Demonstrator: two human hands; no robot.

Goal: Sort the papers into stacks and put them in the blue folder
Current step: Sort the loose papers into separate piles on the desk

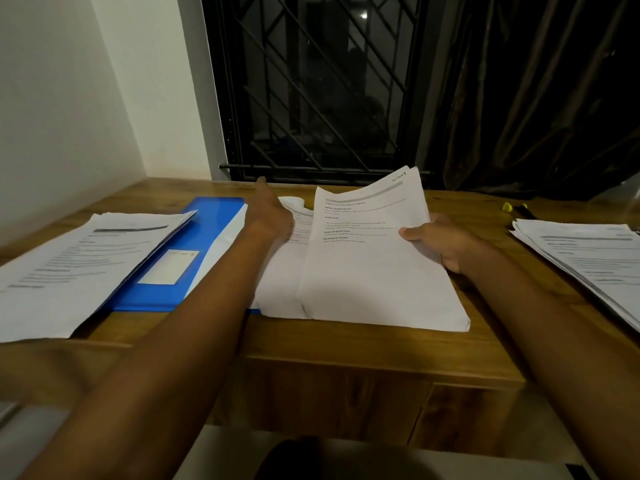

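Wooden desk (346, 344) below a barred, dark window. Three piles were out: left stack (69, 265) overlapping the blue folder (194, 244), middle stack (363, 271) just beside it, right stack (588, 258) well apart. Right hand (440, 240) pinched the middle stack's top sheets by their edge. Left hand (270, 213), blurred, seemed straight-fingered and empty. Sorting looked nearly done; filing remained.

Above the desk (346, 344), the left forearm (194, 306) and right forearm (540, 306) are bare, unsleeved; left hand (268, 216) and right hand (446, 242) likewise uncovered.
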